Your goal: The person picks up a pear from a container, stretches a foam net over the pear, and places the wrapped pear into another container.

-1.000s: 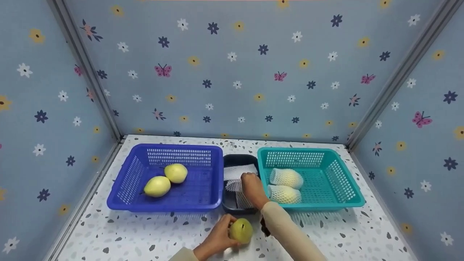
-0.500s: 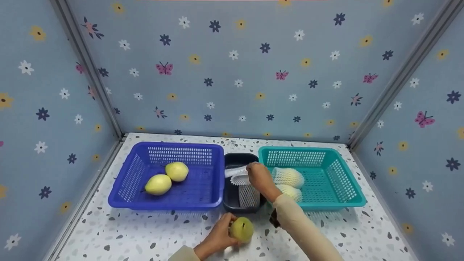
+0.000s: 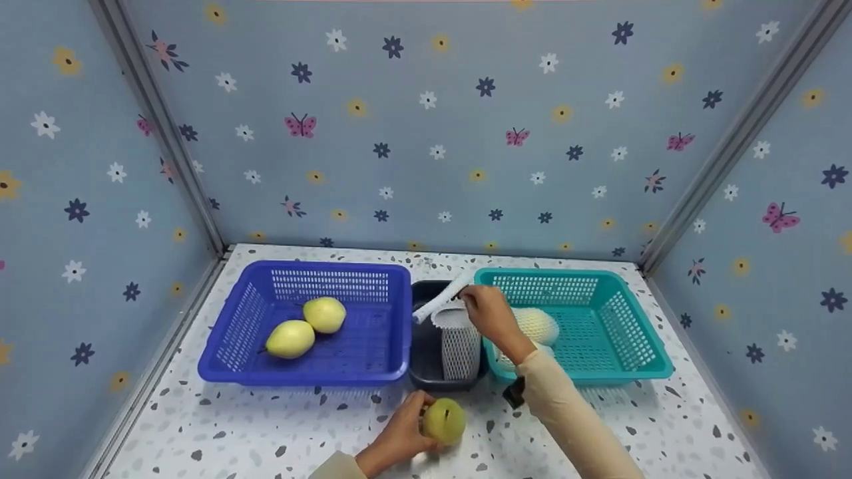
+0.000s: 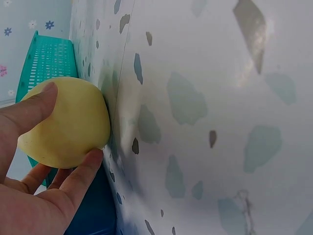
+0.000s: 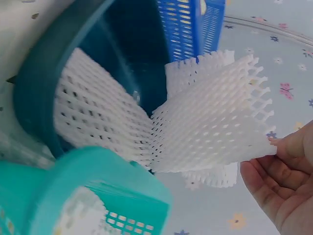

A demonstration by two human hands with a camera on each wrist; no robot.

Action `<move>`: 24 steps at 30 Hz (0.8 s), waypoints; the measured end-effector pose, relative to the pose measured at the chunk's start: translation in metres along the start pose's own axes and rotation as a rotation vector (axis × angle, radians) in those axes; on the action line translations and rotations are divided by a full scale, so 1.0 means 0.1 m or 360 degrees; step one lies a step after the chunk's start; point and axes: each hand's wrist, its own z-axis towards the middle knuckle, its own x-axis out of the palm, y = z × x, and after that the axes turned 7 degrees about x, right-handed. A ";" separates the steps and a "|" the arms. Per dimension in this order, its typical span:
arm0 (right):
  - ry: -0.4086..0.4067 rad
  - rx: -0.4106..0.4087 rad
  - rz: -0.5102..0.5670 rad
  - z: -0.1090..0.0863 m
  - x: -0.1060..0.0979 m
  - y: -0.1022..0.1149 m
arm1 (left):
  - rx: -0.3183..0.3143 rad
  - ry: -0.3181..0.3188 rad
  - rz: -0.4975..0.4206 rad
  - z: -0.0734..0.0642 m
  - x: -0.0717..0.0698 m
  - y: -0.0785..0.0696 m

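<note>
My left hand [image 3: 405,429] grips a yellow-green pear [image 3: 444,422] on the speckled table, in front of a dark bin [image 3: 423,362]. In the left wrist view the thumb lies on one side of the pear [image 4: 73,122] and the fingers on the other. My right hand [image 3: 494,318] is raised over the bin's right side. Its thumb and fingers pinch the edge of a white foam net sleeve [image 5: 210,120], whose lower part [image 5: 98,105] hangs into the bin. Another white foam net [image 3: 442,298] lies tilted across the bin behind it.
At left stands a blue basket [image 3: 306,380] with two pears [image 3: 290,339] in it. A teal basket [image 3: 599,379] at right has net-wrapped pears [image 3: 538,326], partly behind the right forearm. Flower-patterned panels [image 3: 426,126] enclose the table at the back and sides.
My right hand has moved up and to the right, drawing the foam net sleeve upward. The other net behind has tilted up with it. The left hand and its pear have stayed put.
</note>
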 end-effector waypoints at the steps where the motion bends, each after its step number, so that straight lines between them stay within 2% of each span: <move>1: 0.0001 0.0002 0.0017 0.00 -0.02 0.01 | -0.0014 0.0005 -0.0004 0.00 0.00 0.00; 7: -0.0013 0.0014 0.0099 0.02 -0.10 0.03 | -0.0045 0.0009 -0.0019 0.00 -0.01 -0.01; 13: -0.0119 -0.0084 0.0000 0.03 -0.12 -0.02 | -0.0010 -0.0003 -0.0010 0.00 0.00 -0.01; 18: -0.0179 -0.0188 -0.0043 0.03 -0.13 -0.08 | -0.0021 0.0008 -0.0011 0.00 0.00 0.01; 24: -0.0192 -0.0178 0.0016 0.04 -0.16 -0.11 | -0.0042 0.0014 -0.0036 0.01 0.00 0.01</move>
